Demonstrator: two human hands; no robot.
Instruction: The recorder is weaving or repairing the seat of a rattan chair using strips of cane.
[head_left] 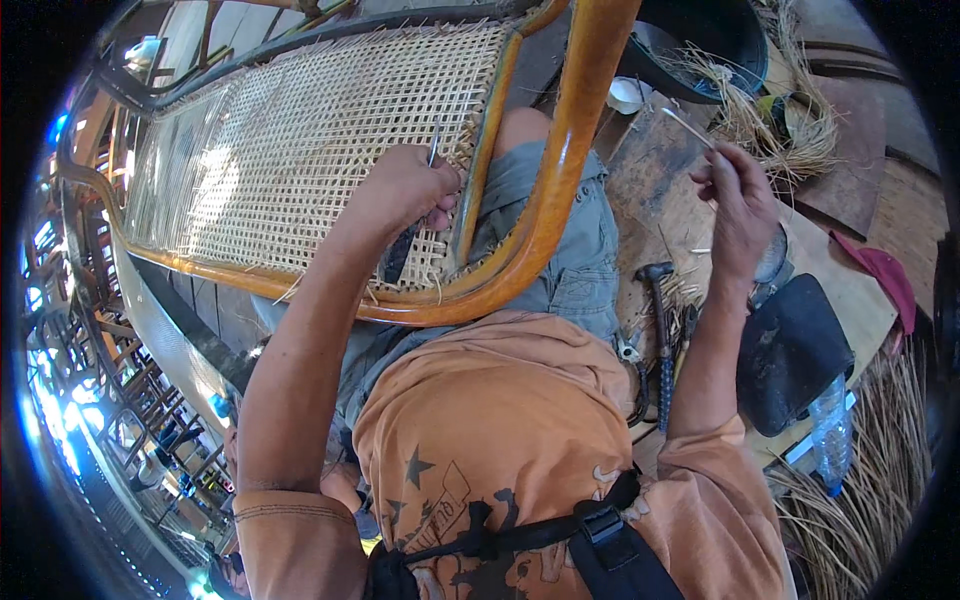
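A woven cane panel (300, 130) in a curved, glossy wooden chair frame (575, 140) lies across my lap. My left hand (405, 190) is over the right part of the weave, closed on a slim tool with a dark handle. The tool's metal tip (434, 142) sticks up above the fist, and its exact kind is hard to make out. Raised apart from the frame on the right, my right hand (740, 205) pinches a thin stick (688, 128) with a pale tip. Loose strand ends stand out along the panel's edges.
A dark bucket (750, 40) stands at the far right beside a white cup (628, 95) and tangled cane strips (805, 140). Near my right arm lie a hammer (657, 310), a black pad (795, 350), a plastic bottle (830, 435) and a long cane bundle (880, 460).
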